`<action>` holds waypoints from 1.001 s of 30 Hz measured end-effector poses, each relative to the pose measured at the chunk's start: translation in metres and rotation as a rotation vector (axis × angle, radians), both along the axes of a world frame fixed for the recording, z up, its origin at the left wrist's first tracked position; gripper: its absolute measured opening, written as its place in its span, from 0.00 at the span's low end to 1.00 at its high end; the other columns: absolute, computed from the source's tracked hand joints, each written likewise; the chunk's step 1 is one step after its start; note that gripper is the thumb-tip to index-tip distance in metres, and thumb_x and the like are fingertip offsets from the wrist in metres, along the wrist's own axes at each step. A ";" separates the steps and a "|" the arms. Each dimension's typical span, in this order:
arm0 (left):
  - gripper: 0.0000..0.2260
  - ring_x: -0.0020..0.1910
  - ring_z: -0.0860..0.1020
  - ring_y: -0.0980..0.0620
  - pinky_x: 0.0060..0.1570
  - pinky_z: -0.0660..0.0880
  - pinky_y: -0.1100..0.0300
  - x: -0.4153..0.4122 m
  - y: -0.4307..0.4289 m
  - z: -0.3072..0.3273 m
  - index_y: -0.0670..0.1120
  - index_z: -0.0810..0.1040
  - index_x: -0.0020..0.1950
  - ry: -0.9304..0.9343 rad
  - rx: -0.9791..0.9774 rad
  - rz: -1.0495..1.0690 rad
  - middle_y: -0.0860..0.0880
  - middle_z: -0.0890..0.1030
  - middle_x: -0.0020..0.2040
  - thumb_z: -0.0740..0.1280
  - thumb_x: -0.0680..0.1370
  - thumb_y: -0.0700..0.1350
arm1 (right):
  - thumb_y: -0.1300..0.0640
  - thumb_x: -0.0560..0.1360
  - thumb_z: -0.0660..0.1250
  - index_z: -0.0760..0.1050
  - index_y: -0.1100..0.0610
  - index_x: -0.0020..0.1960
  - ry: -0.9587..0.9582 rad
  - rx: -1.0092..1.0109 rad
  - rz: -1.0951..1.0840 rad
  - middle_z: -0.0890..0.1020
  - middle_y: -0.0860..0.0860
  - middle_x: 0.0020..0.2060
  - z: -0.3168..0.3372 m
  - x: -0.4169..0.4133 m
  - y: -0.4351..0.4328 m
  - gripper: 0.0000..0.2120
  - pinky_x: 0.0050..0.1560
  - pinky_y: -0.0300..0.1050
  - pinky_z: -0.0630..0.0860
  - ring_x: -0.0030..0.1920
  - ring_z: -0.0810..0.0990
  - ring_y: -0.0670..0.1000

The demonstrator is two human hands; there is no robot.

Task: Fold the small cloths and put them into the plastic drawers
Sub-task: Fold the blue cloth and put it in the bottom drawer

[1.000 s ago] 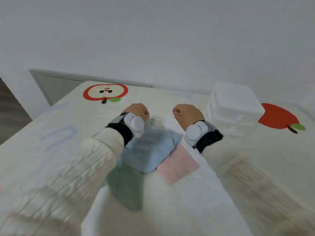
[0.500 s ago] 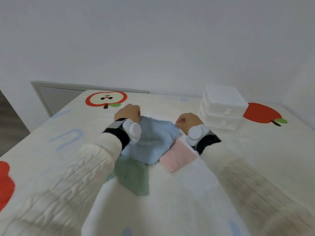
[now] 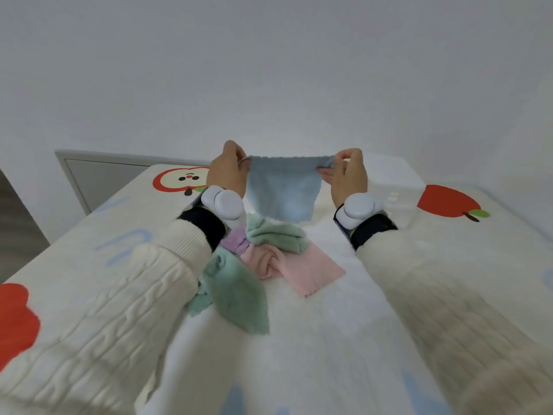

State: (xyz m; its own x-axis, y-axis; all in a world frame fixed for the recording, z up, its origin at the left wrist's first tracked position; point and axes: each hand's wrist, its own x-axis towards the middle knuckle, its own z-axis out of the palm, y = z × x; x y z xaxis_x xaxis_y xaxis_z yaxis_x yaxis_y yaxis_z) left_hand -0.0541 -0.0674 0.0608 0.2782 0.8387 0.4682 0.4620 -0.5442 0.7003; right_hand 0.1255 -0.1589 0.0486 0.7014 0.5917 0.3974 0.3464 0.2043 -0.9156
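Note:
A light blue cloth (image 3: 282, 190) hangs in the air, stretched flat between both hands. My left hand (image 3: 227, 170) pinches its top left corner and my right hand (image 3: 348, 173) pinches its top right corner. Under it on the bed lies a heap of small cloths: a pink cloth (image 3: 299, 269), a mint green cloth (image 3: 275, 233), a lilac cloth (image 3: 235, 242) and a darker green cloth (image 3: 239, 292). The clear plastic drawers (image 3: 395, 193) stand behind my right hand, partly hidden by it, and both look closed.
The bed cover (image 3: 89, 250) is cream with red apple prints. A fluffy white blanket (image 3: 314, 339) lies under the cloth heap. A white wall rises behind the bed, with a grey panel (image 3: 101, 181) at the back left.
The blue cloth lay on the heap with both hands at its far corners; now both hands have lifted it up and hold it spread in the air, uncovering the cloths below.

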 end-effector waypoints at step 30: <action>0.06 0.41 0.74 0.46 0.48 0.74 0.54 -0.003 -0.022 -0.077 0.46 0.74 0.49 0.546 -0.259 -0.106 0.48 0.75 0.46 0.63 0.77 0.47 | 0.68 0.75 0.54 0.62 0.58 0.49 -0.345 -0.962 -0.084 0.69 0.53 0.35 -0.094 0.008 -0.046 0.07 0.31 0.42 0.61 0.30 0.63 0.48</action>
State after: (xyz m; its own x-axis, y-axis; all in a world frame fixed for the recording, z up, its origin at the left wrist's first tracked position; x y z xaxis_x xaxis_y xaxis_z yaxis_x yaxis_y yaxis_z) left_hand -0.0569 -0.0892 -0.0166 0.5088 0.8607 0.0191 0.7438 -0.4506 0.4937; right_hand 0.1337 -0.2050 -0.0457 0.6925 0.7207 -0.0315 0.6013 -0.6008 -0.5268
